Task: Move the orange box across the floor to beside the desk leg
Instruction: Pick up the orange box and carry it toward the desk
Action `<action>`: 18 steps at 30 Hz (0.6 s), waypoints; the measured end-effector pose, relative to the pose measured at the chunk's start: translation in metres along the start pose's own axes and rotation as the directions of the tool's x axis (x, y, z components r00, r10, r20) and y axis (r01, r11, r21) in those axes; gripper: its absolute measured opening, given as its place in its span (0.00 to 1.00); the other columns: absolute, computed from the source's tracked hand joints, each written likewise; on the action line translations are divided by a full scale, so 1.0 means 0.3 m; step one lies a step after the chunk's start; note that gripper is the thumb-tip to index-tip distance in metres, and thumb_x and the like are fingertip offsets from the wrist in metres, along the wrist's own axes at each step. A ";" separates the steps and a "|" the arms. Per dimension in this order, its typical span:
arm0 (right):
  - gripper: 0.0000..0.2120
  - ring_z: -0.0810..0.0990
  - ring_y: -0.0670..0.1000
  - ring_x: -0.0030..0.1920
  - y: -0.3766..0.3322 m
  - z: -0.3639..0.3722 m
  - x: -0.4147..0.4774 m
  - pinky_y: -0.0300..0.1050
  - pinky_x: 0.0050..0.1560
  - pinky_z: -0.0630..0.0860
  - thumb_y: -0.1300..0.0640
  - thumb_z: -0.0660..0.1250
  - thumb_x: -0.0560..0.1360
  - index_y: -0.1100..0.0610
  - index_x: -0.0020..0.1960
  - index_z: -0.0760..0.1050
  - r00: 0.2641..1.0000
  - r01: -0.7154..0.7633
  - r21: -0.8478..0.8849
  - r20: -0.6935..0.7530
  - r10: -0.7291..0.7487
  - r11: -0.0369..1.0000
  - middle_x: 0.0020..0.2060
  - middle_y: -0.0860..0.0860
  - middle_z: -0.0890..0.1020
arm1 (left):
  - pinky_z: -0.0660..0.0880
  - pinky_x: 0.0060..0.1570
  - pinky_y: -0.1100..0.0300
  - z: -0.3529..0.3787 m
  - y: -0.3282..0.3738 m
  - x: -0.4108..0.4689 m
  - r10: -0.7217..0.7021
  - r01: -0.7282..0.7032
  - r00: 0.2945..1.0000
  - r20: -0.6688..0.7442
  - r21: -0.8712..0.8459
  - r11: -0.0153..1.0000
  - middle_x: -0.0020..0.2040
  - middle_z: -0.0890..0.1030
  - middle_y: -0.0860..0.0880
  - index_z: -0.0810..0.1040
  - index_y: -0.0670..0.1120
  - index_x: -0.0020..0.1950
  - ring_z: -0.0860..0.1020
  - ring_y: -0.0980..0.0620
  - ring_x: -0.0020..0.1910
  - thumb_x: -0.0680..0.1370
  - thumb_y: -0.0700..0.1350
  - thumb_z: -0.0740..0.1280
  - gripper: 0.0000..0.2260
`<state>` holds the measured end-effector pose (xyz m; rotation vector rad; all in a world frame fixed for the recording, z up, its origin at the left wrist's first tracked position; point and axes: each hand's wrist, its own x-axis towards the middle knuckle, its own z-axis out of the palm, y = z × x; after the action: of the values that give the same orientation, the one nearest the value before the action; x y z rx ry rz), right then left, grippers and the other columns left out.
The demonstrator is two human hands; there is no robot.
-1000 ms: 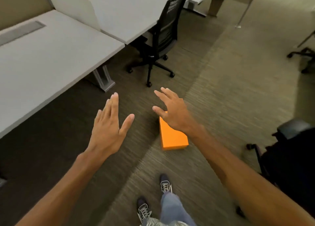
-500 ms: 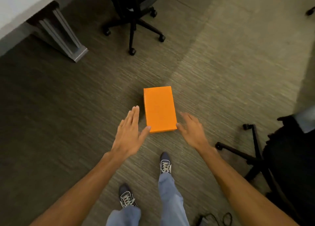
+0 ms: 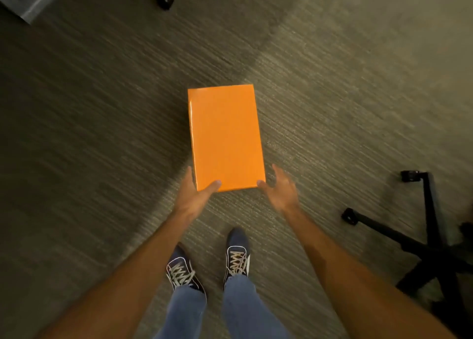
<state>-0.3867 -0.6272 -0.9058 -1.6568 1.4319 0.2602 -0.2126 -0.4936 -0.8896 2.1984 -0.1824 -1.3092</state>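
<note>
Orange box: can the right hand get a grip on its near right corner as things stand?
Probably yes. The right hand is open beside the orange box, thumb at that corner, with only bare carpet around it. The left hand is on the other corner.

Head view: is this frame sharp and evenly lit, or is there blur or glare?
Head view: carpet streaks with motion blur toward the edges; the orange box stays fairly crisp, with a thin glare line down its left edge; lighting is dim and uneven, darker at left; the chair base is nearly black.

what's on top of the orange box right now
Only thumb tips rest on the box top, at its near corners: left hand, right hand. The other fingers are hidden down its sides. Nothing else is on it.
</note>
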 end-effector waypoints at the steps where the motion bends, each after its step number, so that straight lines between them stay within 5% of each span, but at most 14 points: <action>1: 0.37 0.65 0.59 0.74 0.035 0.033 0.056 0.54 0.70 0.64 0.48 0.68 0.76 0.57 0.78 0.55 1.000 -0.028 0.013 0.013 0.028 1.000 0.76 0.58 0.65 | 0.63 0.72 0.49 0.021 -0.037 0.067 -0.035 0.035 0.999 0.007 -0.022 0.999 0.80 0.57 0.44 0.49 0.47 0.80 0.61 0.44 0.77 0.71 0.55 0.74 0.47; 7: 0.42 0.60 0.59 0.77 0.187 0.180 0.334 0.57 0.71 0.63 0.44 0.69 0.76 0.55 0.80 0.49 0.987 -0.146 0.124 0.083 0.137 0.981 0.79 0.55 0.58 | 0.66 0.68 0.49 0.131 -0.206 0.358 -0.150 0.148 0.988 -0.028 -0.078 0.986 0.78 0.62 0.43 0.50 0.44 0.80 0.64 0.43 0.75 0.68 0.53 0.77 0.50; 10: 0.41 0.68 0.58 0.72 0.234 0.224 0.423 0.57 0.67 0.69 0.44 0.70 0.75 0.56 0.79 0.54 0.981 -0.182 0.220 0.101 0.163 0.958 0.76 0.54 0.65 | 0.71 0.65 0.44 0.161 -0.284 0.469 -0.194 0.194 0.981 0.011 -0.125 0.973 0.71 0.73 0.46 0.60 0.46 0.76 0.73 0.41 0.69 0.60 0.61 0.79 0.51; 13: 0.31 0.76 0.54 0.62 0.266 0.259 0.477 0.53 0.58 0.74 0.50 0.70 0.76 0.56 0.74 0.63 0.977 -0.205 0.360 0.131 0.168 0.910 0.69 0.53 0.74 | 0.71 0.66 0.40 0.192 -0.343 0.556 -0.210 0.224 0.974 0.085 -0.222 0.949 0.65 0.78 0.48 0.68 0.49 0.70 0.76 0.44 0.63 0.65 0.55 0.77 0.37; 18: 0.26 0.78 0.56 0.58 0.268 0.284 0.515 0.54 0.56 0.77 0.59 0.68 0.77 0.56 0.73 0.65 0.945 -0.327 0.533 0.198 0.261 0.780 0.61 0.52 0.77 | 0.64 0.68 0.43 0.203 -0.354 0.604 -0.273 0.322 0.944 0.184 -0.348 0.880 0.66 0.76 0.50 0.66 0.49 0.71 0.74 0.47 0.64 0.74 0.45 0.72 0.27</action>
<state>-0.3769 -0.6644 -1.0959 -0.9204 1.4974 0.0871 -0.1889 -0.5007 -1.1069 1.8620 0.3493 -1.5101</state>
